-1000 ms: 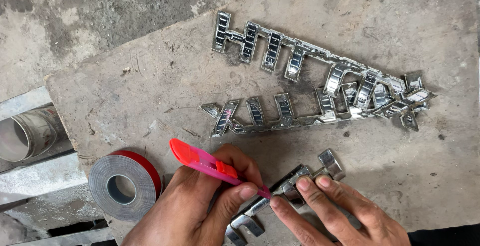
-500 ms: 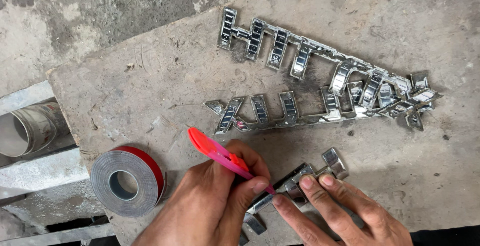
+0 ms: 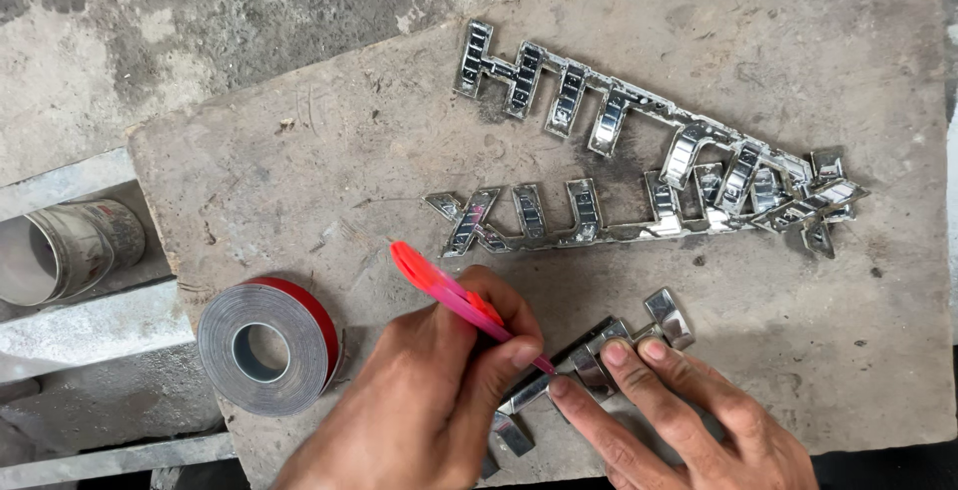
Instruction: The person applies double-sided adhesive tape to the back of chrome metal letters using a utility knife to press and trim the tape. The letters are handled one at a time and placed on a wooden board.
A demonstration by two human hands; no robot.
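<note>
My left hand (image 3: 439, 390) grips a pink and red utility knife (image 3: 439, 285) like a pen. Its tip meets a chrome letter emblem (image 3: 659, 315) lying on a worn grey slab (image 3: 299, 151). The fingertips of my right hand (image 3: 689, 410) press flat on that emblem just right of the blade. My hands hide most of it; only its upper right end and a few lower pieces show.
Two longer strips of chrome lettering lie further back on the slab, one at the top (image 3: 599, 111) and one in the middle (image 3: 559, 216), overlapping at their right ends. A roll of grey tape with a red liner (image 3: 264, 345) stands at the slab's left edge. A tin can (image 3: 70, 250) lies on its side at far left.
Both hands stay on the emblem with the knife tip against it. The knife handle has shifted slightly, and the view has moved a little.
</note>
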